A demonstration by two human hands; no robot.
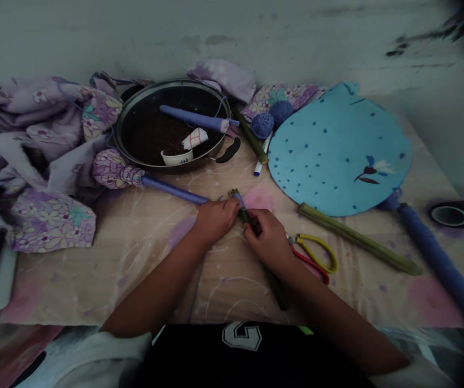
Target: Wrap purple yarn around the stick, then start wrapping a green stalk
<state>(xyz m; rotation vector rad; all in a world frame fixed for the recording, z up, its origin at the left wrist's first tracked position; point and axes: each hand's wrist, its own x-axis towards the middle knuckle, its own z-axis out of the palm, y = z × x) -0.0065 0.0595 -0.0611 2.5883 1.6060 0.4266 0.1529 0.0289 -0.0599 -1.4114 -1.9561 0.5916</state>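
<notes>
Head view. Left hand [215,220] closed around a slim green bamboo stick [243,214] with blue cloth at its tip; right hand [267,241] likewise closed on it, just below, the stick held over a beige patterned bedsheet [94,280]. Round dark metal pan [175,82] beyond both hands, not touching them: dark granular fill [151,137] inside, a long blue cloth-covered rod [191,118] lying across it, a white bundle tied with red thread [195,139] beside that, a small white cup [177,157] at the near rim. Just beside the left hand, a second blue cloth-covered rod [173,190], lilac floral cloth [114,168] at its far end. Right of the right hand, scissors with red and yellow handles [314,253] on the sheet, a long green bamboo strip [357,238] just beyond.
</notes>
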